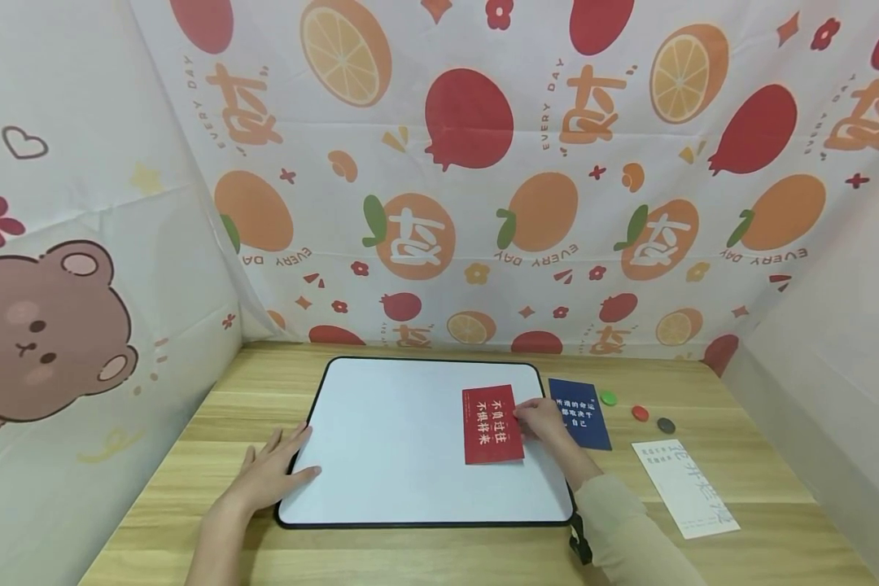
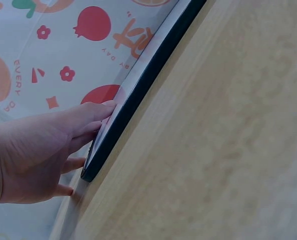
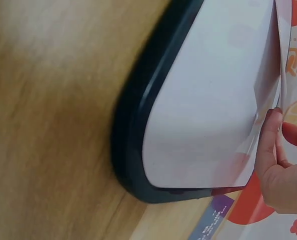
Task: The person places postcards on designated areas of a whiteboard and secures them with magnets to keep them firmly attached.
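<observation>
A whiteboard with a black frame lies flat on the wooden table. My left hand rests at its left edge, fingers spread and the thumb over the white surface; the left wrist view shows this hand against the dark rim. Over the board's right part is a red card with white characters. My right hand pinches the card's right edge between thumb and fingers. In the right wrist view the card appears nearly edge-on, above the board surface.
A dark blue card lies right of the board, partly behind the right hand. Beyond it are a green magnet-like disc, a red disc and a dark disc. A white card with handwriting lies nearer. Printed cloth hangs behind.
</observation>
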`<move>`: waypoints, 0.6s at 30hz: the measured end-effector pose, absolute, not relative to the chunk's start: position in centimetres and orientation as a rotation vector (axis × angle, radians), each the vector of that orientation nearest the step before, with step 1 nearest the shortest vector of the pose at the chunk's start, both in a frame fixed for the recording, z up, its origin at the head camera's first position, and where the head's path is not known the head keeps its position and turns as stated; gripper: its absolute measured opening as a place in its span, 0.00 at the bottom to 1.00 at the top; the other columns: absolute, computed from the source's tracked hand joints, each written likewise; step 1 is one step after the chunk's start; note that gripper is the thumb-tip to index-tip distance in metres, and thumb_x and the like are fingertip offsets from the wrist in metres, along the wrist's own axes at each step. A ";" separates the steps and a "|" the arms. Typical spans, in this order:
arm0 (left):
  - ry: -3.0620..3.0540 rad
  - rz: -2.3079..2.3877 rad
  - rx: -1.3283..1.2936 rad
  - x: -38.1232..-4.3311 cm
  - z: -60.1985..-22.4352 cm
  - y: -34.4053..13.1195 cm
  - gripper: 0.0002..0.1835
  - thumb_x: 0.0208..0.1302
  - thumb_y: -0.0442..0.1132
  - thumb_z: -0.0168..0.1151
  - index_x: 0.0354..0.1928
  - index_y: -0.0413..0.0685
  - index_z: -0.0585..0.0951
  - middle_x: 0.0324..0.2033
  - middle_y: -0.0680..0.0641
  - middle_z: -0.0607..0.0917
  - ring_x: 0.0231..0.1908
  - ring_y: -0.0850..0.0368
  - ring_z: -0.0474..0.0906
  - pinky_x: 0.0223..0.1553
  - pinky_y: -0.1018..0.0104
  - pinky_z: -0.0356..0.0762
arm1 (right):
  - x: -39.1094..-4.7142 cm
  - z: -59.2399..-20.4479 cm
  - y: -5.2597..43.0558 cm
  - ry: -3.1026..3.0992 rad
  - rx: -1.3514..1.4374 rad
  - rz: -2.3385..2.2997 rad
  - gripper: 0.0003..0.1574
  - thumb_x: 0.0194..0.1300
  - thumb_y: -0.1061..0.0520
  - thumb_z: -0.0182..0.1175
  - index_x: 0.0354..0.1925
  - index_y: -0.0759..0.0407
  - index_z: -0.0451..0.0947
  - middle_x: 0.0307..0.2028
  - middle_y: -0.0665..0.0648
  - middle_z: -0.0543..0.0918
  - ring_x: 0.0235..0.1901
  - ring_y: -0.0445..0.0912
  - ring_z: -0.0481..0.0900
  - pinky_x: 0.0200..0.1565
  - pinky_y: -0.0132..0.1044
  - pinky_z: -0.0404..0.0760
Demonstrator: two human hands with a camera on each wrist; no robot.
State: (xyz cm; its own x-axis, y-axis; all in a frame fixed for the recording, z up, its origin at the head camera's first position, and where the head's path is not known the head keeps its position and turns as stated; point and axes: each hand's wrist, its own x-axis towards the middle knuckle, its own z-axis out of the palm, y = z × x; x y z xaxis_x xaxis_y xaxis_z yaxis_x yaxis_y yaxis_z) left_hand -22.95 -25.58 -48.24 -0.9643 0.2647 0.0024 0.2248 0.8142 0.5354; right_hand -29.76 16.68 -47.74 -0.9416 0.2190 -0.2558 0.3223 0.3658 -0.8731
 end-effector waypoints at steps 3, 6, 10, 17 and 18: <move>2.927 0.849 0.397 -22.9 -48.2 -25.6 0.41 0.58 0.54 0.60 0.64 0.33 0.62 0.65 0.33 0.58 0.62 0.26 0.43 0.52 0.26 0.32 | -29.7 -47.6 16.6 2.539 0.486 -1.614 0.12 0.60 0.63 0.58 0.41 0.71 0.77 0.33 0.60 0.80 0.29 0.47 0.79 0.28 0.33 0.79; 2.930 0.846 0.398 -22.8 -48.1 -25.6 0.40 0.58 0.54 0.60 0.64 0.33 0.62 0.64 0.33 0.58 0.62 0.26 0.43 0.52 0.26 0.32 | -29.7 -47.7 16.5 2.571 0.480 -1.581 0.11 0.59 0.64 0.58 0.39 0.70 0.77 0.31 0.60 0.80 0.28 0.46 0.79 0.28 0.33 0.79; 2.933 0.844 0.400 -22.9 -48.3 -25.7 0.40 0.58 0.54 0.60 0.64 0.33 0.62 0.64 0.33 0.58 0.62 0.26 0.43 0.52 0.26 0.32 | -29.9 -48.0 16.5 2.610 0.465 -1.542 0.10 0.58 0.65 0.59 0.38 0.71 0.77 0.29 0.59 0.80 0.25 0.45 0.79 0.27 0.33 0.79; 2.933 0.848 0.404 -22.9 -48.3 -25.6 0.41 0.58 0.54 0.60 0.64 0.33 0.62 0.64 0.33 0.58 0.62 0.26 0.43 0.52 0.26 0.32 | -29.9 -48.3 16.4 2.641 0.451 -1.506 0.09 0.57 0.66 0.58 0.37 0.71 0.77 0.25 0.58 0.80 0.24 0.45 0.79 0.27 0.34 0.80; 2.933 0.848 0.403 -22.9 -48.3 -25.6 0.41 0.58 0.54 0.60 0.64 0.33 0.62 0.64 0.34 0.58 0.62 0.26 0.43 0.52 0.26 0.32 | -29.9 -48.4 16.4 2.647 0.449 -1.498 0.09 0.57 0.66 0.58 0.37 0.71 0.77 0.25 0.58 0.80 0.24 0.45 0.79 0.26 0.34 0.80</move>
